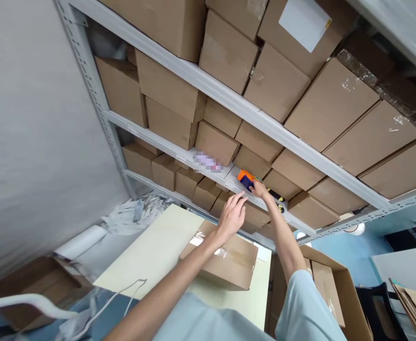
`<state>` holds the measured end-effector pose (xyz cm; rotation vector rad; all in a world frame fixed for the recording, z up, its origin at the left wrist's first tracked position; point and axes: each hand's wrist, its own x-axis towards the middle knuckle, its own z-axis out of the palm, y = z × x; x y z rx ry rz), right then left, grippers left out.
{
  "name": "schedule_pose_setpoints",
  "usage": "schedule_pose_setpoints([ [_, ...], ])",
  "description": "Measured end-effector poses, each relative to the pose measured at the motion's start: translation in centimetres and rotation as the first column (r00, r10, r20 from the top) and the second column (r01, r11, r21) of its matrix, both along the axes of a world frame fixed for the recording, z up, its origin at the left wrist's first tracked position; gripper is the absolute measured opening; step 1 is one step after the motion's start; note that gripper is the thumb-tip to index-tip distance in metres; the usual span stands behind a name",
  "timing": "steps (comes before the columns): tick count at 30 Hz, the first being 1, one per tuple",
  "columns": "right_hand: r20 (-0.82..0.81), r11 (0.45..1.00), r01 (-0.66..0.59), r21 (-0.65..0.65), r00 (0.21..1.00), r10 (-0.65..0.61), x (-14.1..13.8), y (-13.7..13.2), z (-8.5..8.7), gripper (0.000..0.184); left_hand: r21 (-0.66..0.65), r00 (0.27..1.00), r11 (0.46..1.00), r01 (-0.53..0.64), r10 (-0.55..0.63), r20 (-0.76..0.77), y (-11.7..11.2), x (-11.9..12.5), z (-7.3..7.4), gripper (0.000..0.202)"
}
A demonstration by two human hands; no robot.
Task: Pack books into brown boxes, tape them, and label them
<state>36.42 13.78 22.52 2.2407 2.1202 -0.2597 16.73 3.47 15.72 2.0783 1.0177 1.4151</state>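
My right hand (258,188) reaches to the middle shelf, its fingers closed on an orange and dark-blue object (244,179) whose exact kind I cannot make out. Just right of that hand, yellow-and-black tools (276,195) lie on the shelf, partly hidden by my wrist. My left hand (232,215) hangs in the air in front of the shelf edge, fingers apart and nothing in them. Below it, a taped cardboard box (229,265) sits on a pale yellow table (147,251), partly covered by my left forearm.
A grey metal rack (194,78) full of cardboard boxes rises in front. A blurred pale packet (208,162) lies on its middle shelf. At the lower right stands a large open carton (350,284) with boxes inside. A white curved tube (26,300) and a cable are at the lower left.
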Motion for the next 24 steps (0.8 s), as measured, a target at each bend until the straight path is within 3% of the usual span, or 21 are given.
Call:
schedule_pose_setpoints([
  [7, 0.024, 0.998, 0.068, -0.007, 0.997, -0.068, 0.4, 2.6, -2.5, 0.032, -0.128, 0.997, 0.989, -0.075, 0.076, 0.001, -2.2, -4.9, -4.0, 0.041],
  [10, 0.017, 0.995, 0.094, 0.046, 0.995, -0.095, 0.5, 2.0, -3.4, 0.04, -0.174, 0.998, 0.983, -0.058, 0.054, -0.028, -2.6, -6.0, -5.0, 0.039],
  [12, -0.011, 0.984, 0.111, 0.14, 0.994, -0.11, 1.0, 0.1, -4.4, 0.049, -0.197, 0.998, 0.979, -0.046, 0.036, -0.052, -2.9, -7.4, -6.4, 0.04],
  [14, -0.087, 0.943, 0.114, 0.311, 0.992, -0.091, 1.7, -3.8, -6.2, 0.054, -0.246, 0.995, 0.967, -0.072, 0.053, -0.081, -3.5, -9.7, -8.5, 0.042],
  [17, -0.237, 0.837, 0.155, 0.525, 0.971, -0.031, 2.0, -13.0, -10.2, 0.055, -0.383, 0.978, 0.904, -0.19, 0.14, -0.155, -4.9, -13.7, -12.0, 0.044],
  [19, -0.307, 0.82, 0.246, 0.517, 0.947, -0.091, 0.9, -20.2, -13.1, 0.059, -0.462, 0.959, 0.847, -0.262, 0.177, -0.22, -6.2, -15.8, -13.7, 0.049],
  [21, -0.355, 0.818, 0.373, 0.437, 0.908, -0.224, -1.3, -26.5, -15.8, 0.067, -0.506, 0.946, 0.811, -0.294, 0.17, -0.277, -7.2, -16.5, -14.5, 0.055],
  [24, -0.406, 0.774, 0.57, 0.276, 0.799, -0.443, -4.8, -32.1, -19.0, 0.088, -0.534, 0.939, 0.806, -0.255, 0.076, -0.334, -8.1, -14.8, -14.4, 0.068],
])
